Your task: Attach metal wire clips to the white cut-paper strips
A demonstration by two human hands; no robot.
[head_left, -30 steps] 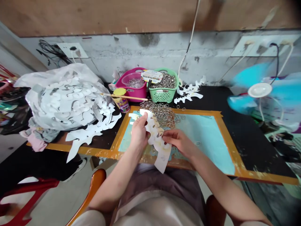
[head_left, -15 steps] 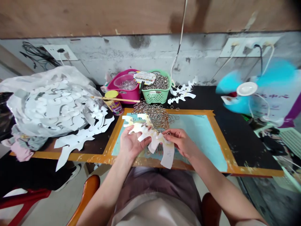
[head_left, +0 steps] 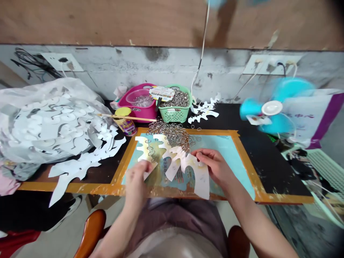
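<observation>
My right hand [head_left: 217,165] pinches the right end of a white wavy-edged cut-out strip [head_left: 185,161] with yellowish stains, tilted above the blue work sheet. A small dark loop shows near its fingertips. Lower left, my left hand [head_left: 137,175] is closed on the lower end of a smaller white cut-out piece [head_left: 145,150], along which several metal rings lie. Whether the two white pieces are joined is not clear. Behind them spreads a heap of loose metal rings [head_left: 172,132]. The left fingertips are partly hidden by the hand itself.
A pink basket [head_left: 142,114] and a green basket [head_left: 174,114] of rings stand behind. A stick [head_left: 134,118] lies across a yellow-lidded can [head_left: 126,125]. To the left is a plastic bag [head_left: 53,122] of white cut-outs; at right, a blue fan [head_left: 276,122] spins.
My hands have moved apart; the left has turned over and gone lower left, now on a smaller white piece with rings. The right still grips the strip. The view has shifted slightly.
</observation>
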